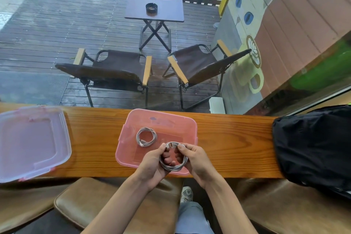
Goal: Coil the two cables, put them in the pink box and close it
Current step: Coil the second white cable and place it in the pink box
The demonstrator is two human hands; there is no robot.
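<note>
Left hand [152,165] and right hand [195,161] fingers both grip second coiled cable [171,166]; first coil [146,137] beyond fingertips in pink box [161,118].

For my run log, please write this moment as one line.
first cable: coiled, in pink box | second cable: coiled, held by left hand, right hand | lid: off

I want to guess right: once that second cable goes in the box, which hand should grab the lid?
Probably the left hand. The lid lies at the counter's left end, on that hand's side. The right hand would have to cross the pink box.
</note>
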